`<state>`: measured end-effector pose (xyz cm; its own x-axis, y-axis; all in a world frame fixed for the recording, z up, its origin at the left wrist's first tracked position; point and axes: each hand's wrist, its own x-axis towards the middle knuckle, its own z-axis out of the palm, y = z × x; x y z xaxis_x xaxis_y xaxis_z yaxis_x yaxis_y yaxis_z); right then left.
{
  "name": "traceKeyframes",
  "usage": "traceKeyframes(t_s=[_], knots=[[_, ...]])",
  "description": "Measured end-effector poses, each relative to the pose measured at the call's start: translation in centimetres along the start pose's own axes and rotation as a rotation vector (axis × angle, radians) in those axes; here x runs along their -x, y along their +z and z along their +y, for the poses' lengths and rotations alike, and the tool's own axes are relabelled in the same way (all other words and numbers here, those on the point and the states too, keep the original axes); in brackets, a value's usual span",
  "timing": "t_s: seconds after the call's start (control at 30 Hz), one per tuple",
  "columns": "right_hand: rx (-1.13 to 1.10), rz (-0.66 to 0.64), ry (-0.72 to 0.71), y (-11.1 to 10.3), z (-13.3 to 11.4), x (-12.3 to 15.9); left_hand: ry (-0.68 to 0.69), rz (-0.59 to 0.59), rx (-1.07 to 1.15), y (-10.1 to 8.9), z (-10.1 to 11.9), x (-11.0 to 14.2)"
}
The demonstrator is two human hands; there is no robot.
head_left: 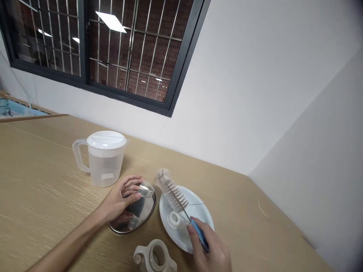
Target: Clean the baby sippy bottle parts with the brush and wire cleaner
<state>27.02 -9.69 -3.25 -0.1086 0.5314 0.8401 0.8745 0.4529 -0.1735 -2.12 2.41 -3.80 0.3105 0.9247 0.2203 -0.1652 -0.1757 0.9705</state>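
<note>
My right hand is wrapped round the blue handle of a bottle brush. The brush points up and to the left, its pale bristles over the white plate. A white screw ring and a thin wire-like piece lie on that plate. With thumb and fingers curved, my left hand grips the near side of a small clear cap. Cap and hand are above an oval shiny metal tray. Close to me stands a translucent two-handled bottle holder, cut off by the lower edge.
A translucent lidded pitcher stands behind my left hand. The wooden table meets the white wall below a barred window. A thin pale strand lies at the right; a blue-lined container is far left.
</note>
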Motion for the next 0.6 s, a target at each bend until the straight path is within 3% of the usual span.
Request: traceKeyframes(t_s=[0.17,0.33,0.43,0.6], knots=[[-0.042,-0.099,-0.034,0.09,-0.15,-0.18,0.015,-0.010,-0.019,0.15,0.27,0.01],[0.045,-0.034,0.021,-0.06,0.06,-0.06,0.010,0.024,-0.049,0.44,0.59,0.07],[0.028,-0.014,-0.019,-0.19,-0.19,-0.07,-0.003,0.037,-0.070,0.48,0.60,0.04],[-0.004,-0.094,-0.090,-0.03,-0.34,0.05,-0.031,0.058,-0.058,0.53,0.50,0.00]])
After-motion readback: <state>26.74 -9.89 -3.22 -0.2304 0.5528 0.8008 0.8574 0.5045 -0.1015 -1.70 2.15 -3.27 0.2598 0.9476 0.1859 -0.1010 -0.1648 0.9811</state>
